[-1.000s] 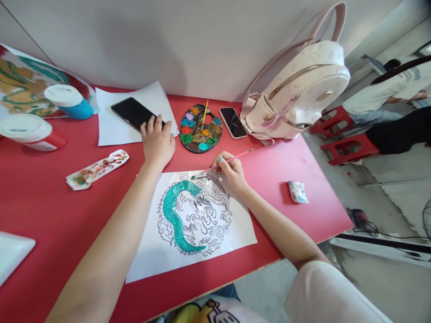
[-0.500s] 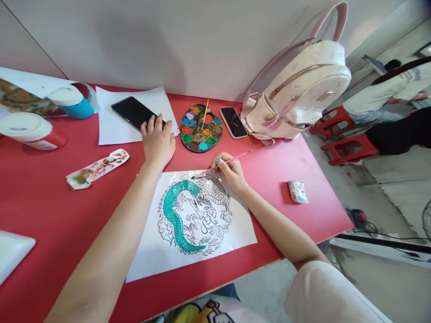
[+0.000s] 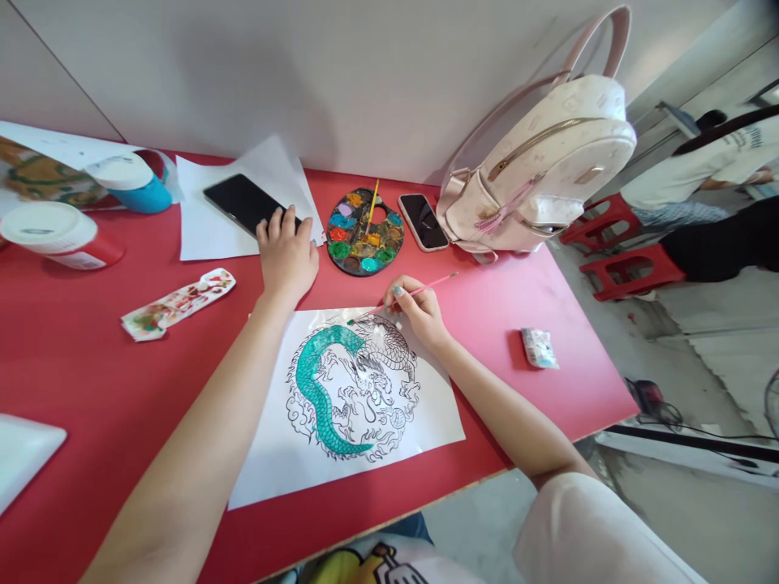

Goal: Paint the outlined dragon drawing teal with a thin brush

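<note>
My right hand (image 3: 417, 310) pinches a thin pink paintbrush (image 3: 426, 286), its green-tipped bristles at the upper edge of a dragon drawing (image 3: 389, 405). The drawing is a round black outline on white paper, and a long curved part of the dragon's body is painted teal green. Beyond the paper, my left hand (image 3: 286, 251) lies with fingers spread over the near end of a large black phone (image 3: 238, 203). That phone rests on white sheets (image 3: 198, 235). A dark paint palette (image 3: 355, 266), with several colours and a yellow brush (image 3: 372, 207) lying across it, sits between and beyond my hands.
A second phone (image 3: 422, 221) and a cream backpack (image 3: 541, 162) stand at the back right of the red table (image 3: 182, 381). On the right lies a small packet (image 3: 539, 348). Paint-stained tissue (image 3: 176, 306) and lidded jars (image 3: 64, 235) are on the left. People sit beyond.
The back edge of the white sheets under the phone has lifted a little. My hands and the brush hold almost the same positions.
</note>
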